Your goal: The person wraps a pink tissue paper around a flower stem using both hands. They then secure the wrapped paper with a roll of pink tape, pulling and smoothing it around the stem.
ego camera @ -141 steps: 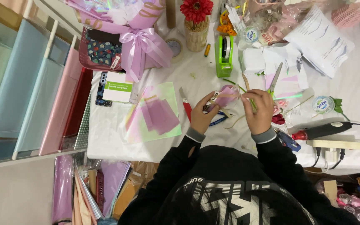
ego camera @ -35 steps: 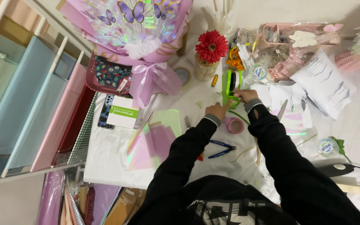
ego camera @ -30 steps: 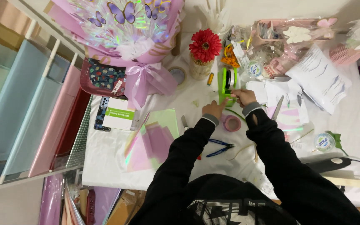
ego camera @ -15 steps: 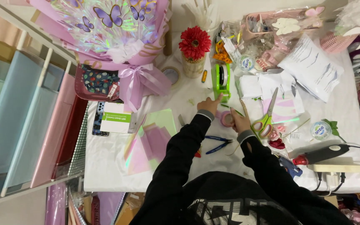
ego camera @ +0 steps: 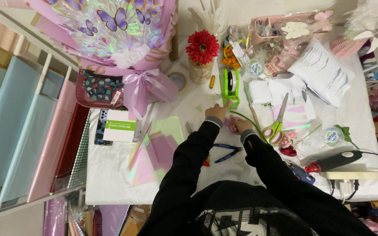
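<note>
My left hand (ego camera: pixel 217 112) reaches forward, its fingertips at the front end of a green tape dispenser (ego camera: pixel 231 86); whether it pinches tape is too small to tell. Just behind it, my right hand (ego camera: pixel 241 126) is closed on a small pink flower piece (ego camera: pixel 232 123) lying low over the white table (ego camera: pixel 110 183). A thin green stem (ego camera: pixel 246 117) runs from that piece toward the scissors (ego camera: pixel 277 126), which have yellow and pink handles. Both sleeves are black.
Blue pliers (ego camera: pixel 226 150) lie by my left forearm, iridescent pink-green sheets (ego camera: pixel 154 150) further left. A glue gun (ego camera: pixel 335 161) rests right. A red flower in a vase (ego camera: pixel 202 50), a butterfly bouquet (ego camera: pixel 119 30) and craft clutter fill the back. Paper rolls (ego camera: pixel 18 131) stand left.
Both hands were up at the tape dispenser a second ago. My right hand has since drawn back toward me onto the pink piece; my left stays at the dispenser's front end.
</note>
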